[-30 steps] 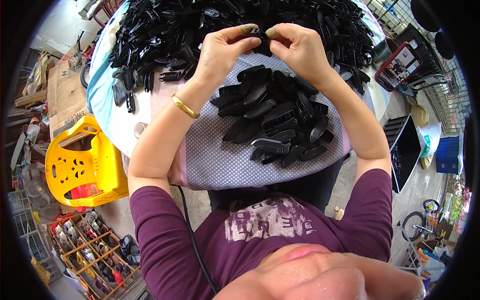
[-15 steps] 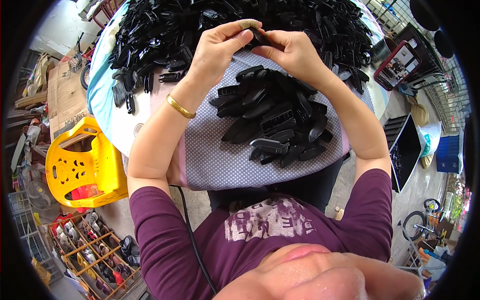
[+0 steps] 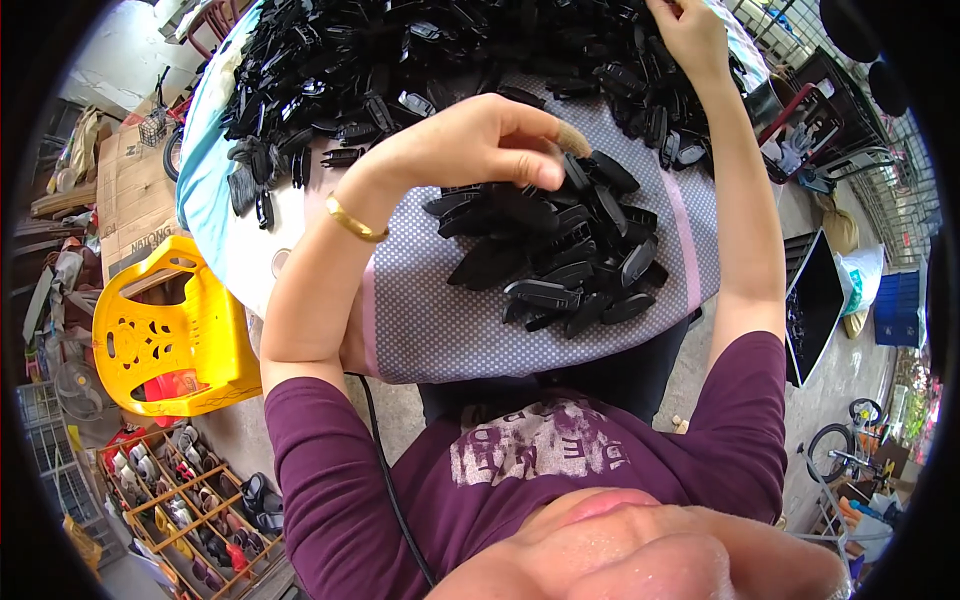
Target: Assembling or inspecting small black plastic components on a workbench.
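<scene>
My left hand [image 3: 490, 148], with a beige cover on its index fingertip, hovers over a small heap of black oblong plastic pieces [image 3: 545, 292]. Its thumb and index finger are apart. A single black piece [image 3: 576, 173] lies just beyond the fingertips, at the heap's upper edge; whether they touch it cannot be told. Far forward and to the right, my right hand [image 3: 692, 38] reaches to the large pile of similar black pieces [image 3: 330, 60]. Its fingertips run to the picture's upper edge, so their grip is hidden.
The heap rests on a grey dotted cloth with pink stripes [image 3: 430, 345] at the table's near edge. A yellow plastic chair [image 3: 215, 330] stands left. On the right are a phone in a dark red case [image 3: 795, 130] and a black bin [image 3: 815, 300]. A dark cable [image 3: 372, 430] hangs by my left arm.
My hands were together over the cloth around a dark piece. Now they have parted: the left has come down to the small heap, the right has gone out to the far right pile.
</scene>
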`<state>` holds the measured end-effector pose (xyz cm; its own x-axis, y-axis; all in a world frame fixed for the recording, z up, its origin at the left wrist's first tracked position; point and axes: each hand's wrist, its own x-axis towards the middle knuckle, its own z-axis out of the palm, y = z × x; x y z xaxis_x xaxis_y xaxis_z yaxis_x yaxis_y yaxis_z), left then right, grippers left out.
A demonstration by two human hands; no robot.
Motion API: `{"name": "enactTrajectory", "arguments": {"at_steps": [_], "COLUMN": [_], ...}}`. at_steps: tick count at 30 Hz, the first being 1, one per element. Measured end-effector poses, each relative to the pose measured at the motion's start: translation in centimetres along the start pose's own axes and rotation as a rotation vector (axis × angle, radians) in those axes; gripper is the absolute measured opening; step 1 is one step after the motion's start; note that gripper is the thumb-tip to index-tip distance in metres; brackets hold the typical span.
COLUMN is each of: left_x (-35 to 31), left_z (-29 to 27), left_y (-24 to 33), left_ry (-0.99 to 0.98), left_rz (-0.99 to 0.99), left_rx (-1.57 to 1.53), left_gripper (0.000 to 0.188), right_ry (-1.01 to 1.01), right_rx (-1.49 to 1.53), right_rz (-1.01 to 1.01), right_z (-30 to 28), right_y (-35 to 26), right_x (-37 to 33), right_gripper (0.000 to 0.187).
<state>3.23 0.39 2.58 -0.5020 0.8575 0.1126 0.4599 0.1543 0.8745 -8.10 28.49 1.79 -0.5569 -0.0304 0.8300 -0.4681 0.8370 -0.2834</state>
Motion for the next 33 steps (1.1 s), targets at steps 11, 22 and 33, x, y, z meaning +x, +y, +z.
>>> {"name": "enactTrajectory", "arguments": {"at_steps": [11,22,33], "left_x": [1.6,0.7,0.5], "left_z": [0.5,-0.2,0.3], "left_y": [-6.2,-4.8,-4.3], "left_ry": [0.459,0.719,0.767], "left_rz": [-0.056,-0.111,0.039], "left_rx": [0.929,-0.755,-0.443], "left_gripper": [0.034,0.024,0.034], "right_ry": [-0.21,-0.677,-0.544], "right_rx": [-0.446,1.178,1.421], "right_rz": [-0.089,0.362,0.781], "right_z": [3.6,-0.1,1.0], "right_y": [-1.6,-10.8,-11.6], "right_x": [1.1,-3.7,-5.5], "right_gripper": [0.018,0.048,0.029]}}
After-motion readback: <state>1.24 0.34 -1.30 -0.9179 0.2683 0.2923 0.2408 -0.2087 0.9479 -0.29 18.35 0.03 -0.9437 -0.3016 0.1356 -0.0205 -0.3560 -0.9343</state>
